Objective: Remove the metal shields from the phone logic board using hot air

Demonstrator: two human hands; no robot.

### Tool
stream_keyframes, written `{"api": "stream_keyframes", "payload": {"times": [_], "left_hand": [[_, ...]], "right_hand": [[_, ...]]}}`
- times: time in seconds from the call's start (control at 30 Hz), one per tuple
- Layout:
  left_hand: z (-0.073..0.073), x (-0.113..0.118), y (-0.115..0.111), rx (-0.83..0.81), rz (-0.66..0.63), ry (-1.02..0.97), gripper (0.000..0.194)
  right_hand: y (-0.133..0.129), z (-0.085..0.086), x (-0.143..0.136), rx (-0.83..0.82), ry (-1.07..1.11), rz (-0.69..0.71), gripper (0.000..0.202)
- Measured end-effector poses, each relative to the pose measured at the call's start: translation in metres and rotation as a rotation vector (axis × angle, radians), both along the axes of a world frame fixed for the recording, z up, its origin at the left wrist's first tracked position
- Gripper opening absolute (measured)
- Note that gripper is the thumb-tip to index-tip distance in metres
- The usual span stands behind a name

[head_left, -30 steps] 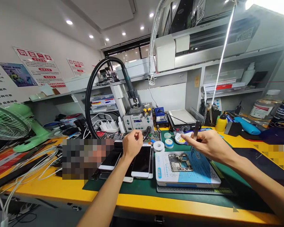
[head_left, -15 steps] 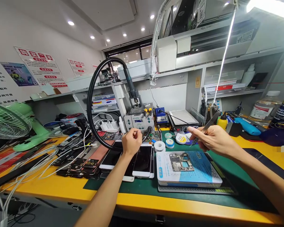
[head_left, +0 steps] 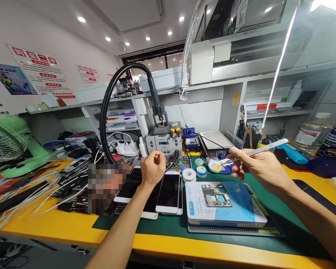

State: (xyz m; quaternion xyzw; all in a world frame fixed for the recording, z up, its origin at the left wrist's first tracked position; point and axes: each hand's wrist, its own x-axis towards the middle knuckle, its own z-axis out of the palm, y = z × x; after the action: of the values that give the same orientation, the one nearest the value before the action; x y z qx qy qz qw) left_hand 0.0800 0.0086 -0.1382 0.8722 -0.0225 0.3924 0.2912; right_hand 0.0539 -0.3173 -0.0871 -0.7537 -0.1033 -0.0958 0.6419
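Tweezers pinched in right hand, raised above green mat, tips toward solder reels. Left hand loosely curled over phones, fingertips together at black hose end; whether it grips anything, cannot tell. Circuit board lies on blue-white pad, near and below right hand, untouched. Hot-air station far centre

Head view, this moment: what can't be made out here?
- Things left of the left hand: hidden by a blurred patch.
- Tweezers tips: too thin to tell from the right hand.
- Circuit board parts: too small.
- Left fingertips: curled in, any contents hidden.
- Right forearm: cut off by the frame edge.
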Motion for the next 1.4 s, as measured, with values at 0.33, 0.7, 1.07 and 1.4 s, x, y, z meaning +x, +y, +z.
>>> {"api": "stream_keyframes", "payload": {"times": [0.33,0.7,1.07,1.4], "left_hand": [[0.001,-0.010,-0.012,0.059,-0.129,0.001,0.027],[0.023,-0.042,-0.068,0.289,-0.605,0.248,0.019],[0.022,-0.053,-0.086,0.369,-0.887,0.356,0.058],[0.008,-0.063,-0.083,0.156,-0.872,0.483,0.053]], "right_hand": [[0.007,-0.005,-0.005,-0.037,0.004,0.086,0.052],[0.000,-0.004,-0.003,-0.027,-0.066,0.113,0.039],[0.008,-0.011,0.002,-0.051,-0.152,0.041,0.033],[0.014,-0.006,-0.016,-0.177,-0.101,-0.077,0.030]]}}
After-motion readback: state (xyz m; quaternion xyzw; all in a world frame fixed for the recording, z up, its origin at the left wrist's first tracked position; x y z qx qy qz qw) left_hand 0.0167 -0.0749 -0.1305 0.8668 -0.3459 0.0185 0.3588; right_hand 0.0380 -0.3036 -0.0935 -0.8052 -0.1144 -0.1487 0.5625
